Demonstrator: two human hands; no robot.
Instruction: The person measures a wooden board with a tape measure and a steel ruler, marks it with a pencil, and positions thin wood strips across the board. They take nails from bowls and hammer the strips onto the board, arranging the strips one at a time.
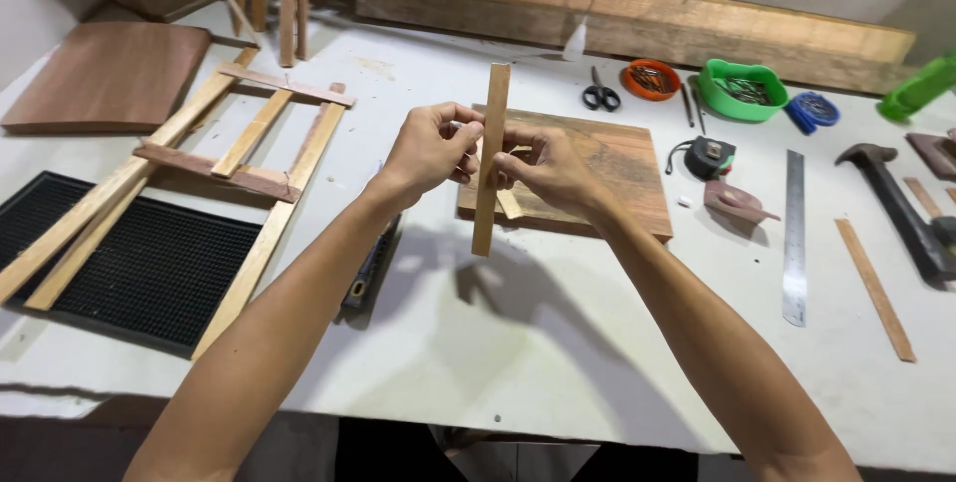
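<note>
Hands meet over the mid of the white table [558,343]. We grip a thin wooden slat [491,158] w/ both: left hand [430,148] pinches it from the left side, right hand [546,171] from the right, fingers closed round it approx. at its middle. Slat stands nearly upright, lifted off the table, above the front edge of a dark wood board [607,168]. A second short strip [509,203] lies on that board just below our right hand; can't tell if the fingers touch it.

Left of us, a slatted wooden frame [214,168] lies partly over a black ribbed mat [129,273], w/ a brown panel [110,76] behind. A dark hand tool [370,268] lies on the table under our left forearm. Right side: scissors [600,94], orange dish [650,79], green tub [742,89], tape measure [709,156], steel ruler [794,238], hammer [901,208] and a loose strip [874,288], all well apart from the slat.
</note>
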